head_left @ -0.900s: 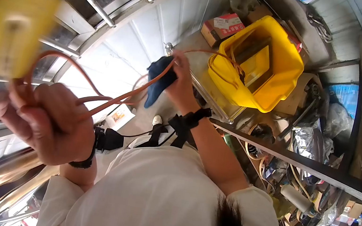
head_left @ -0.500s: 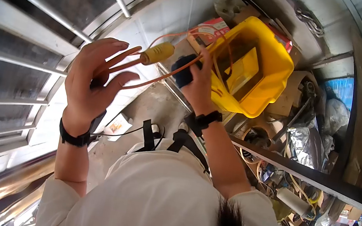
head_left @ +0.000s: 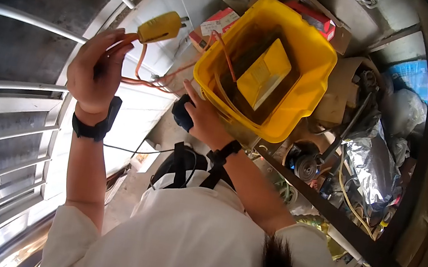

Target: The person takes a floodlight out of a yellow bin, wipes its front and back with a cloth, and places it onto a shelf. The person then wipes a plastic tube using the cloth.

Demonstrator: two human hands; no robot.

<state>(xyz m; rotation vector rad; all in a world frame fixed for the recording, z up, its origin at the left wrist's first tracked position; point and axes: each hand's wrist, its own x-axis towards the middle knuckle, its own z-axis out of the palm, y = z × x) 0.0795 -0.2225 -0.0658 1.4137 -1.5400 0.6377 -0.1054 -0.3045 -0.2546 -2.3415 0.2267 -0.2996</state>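
Observation:
My left hand [head_left: 94, 71] is closed, pinching an orange cord [head_left: 141, 62] just behind its yellow plug [head_left: 159, 27]. The plug's metal prongs point up and right. More of the cord hangs in a loop from there across to the yellow bucket [head_left: 317, 91]. My right hand [head_left: 207, 121] is beside the bucket's near left side, its fingers curled about a dark, rounded object [head_left: 182, 113] whose kind I cannot make out. One finger reaches out towards the cord. Inside the bucket lies a yellow, box-like piece [head_left: 265, 74], with cord running down next to it.
To the left is a window with white bars [head_left: 35, 17]. Behind the bucket sit red and white boxes [head_left: 221, 21]. A cardboard box [head_left: 334, 91], crumpled silver foil [head_left: 369, 171] and a dark metal frame bar [head_left: 326, 209] are on the right.
My left hand has moved left and closed on the cord, and the plug has come up and left with it. My right hand has shifted left and down with the dark object.

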